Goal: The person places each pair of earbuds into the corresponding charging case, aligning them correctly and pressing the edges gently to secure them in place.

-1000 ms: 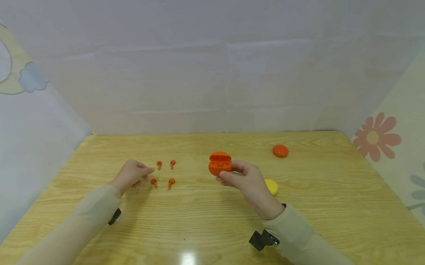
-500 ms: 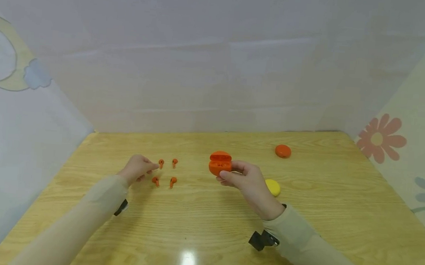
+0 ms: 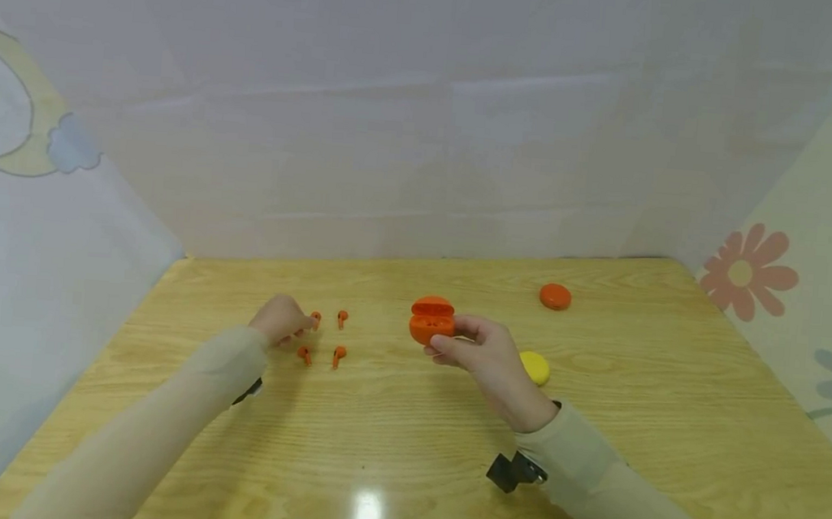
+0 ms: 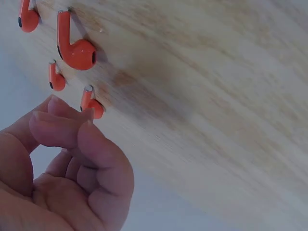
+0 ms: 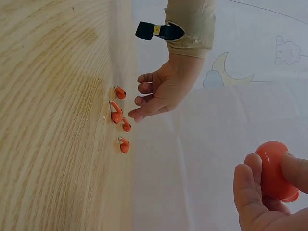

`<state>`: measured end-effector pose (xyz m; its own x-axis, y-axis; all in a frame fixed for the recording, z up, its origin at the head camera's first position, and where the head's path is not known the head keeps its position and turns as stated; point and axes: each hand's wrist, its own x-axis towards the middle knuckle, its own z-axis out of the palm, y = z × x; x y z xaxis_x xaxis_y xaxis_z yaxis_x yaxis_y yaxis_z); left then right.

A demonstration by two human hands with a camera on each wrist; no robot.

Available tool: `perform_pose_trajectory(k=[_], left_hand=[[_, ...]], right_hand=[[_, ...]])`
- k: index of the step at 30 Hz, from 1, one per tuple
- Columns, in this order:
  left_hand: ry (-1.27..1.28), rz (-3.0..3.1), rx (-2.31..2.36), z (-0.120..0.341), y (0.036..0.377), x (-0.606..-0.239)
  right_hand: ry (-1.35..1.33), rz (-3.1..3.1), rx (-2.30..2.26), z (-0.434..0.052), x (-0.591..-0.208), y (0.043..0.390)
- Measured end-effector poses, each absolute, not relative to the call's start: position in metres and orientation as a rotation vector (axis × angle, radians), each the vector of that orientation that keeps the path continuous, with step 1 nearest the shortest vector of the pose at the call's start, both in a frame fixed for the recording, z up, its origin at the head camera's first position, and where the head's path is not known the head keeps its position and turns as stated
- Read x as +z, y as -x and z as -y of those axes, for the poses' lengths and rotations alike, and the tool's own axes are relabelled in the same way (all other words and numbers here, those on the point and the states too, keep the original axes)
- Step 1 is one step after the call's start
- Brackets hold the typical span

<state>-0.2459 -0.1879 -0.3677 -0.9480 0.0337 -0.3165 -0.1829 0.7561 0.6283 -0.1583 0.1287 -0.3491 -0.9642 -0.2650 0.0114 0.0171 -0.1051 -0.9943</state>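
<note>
My right hand point(image 3: 492, 363) grips an orange earbud case point(image 3: 431, 331) above the table, its lid raised and its inner wells facing me. In the right wrist view the case's point(image 5: 272, 166) rounded back shows between thumb and fingers. At the left, my left hand point(image 3: 282, 320) hovers with loosely bent fingers, holding nothing, by the upper left orange earbud point(image 3: 316, 318). Another earbud point(image 3: 342, 318) lies to its right; a lower left earbud point(image 3: 305, 355) and a lower right earbud point(image 3: 338, 355) lie nearer me. In the left wrist view the fingertips partly overlap one earbud point(image 4: 87, 98); contact is unclear.
A closed round orange case point(image 3: 555, 296) lies at the back right of the wooden table point(image 3: 389, 420). A round yellow object point(image 3: 535, 367) sits partly behind my right hand. Pale fabric walls point(image 3: 426, 130) surround the table's back and sides.
My left hand has moved right and slightly away from me, up to the upper left earbud. The right hand holds the lidded case almost still.
</note>
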Motion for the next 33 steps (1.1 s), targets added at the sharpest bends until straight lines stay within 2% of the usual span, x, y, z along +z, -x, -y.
perform_pose_trajectory(k=[24,33], left_hand=[[0.223,-2.582,0.975,0.186,0.27,-0.375],[0.267,-2.573,0.974,0.183,0.268,-0.374]], right_hand=[[0.263,-1.963,-2.171,-0.128,-0.349,0.161],[0.288,-1.959,-2.184,-0.128,-0.349,0.16]])
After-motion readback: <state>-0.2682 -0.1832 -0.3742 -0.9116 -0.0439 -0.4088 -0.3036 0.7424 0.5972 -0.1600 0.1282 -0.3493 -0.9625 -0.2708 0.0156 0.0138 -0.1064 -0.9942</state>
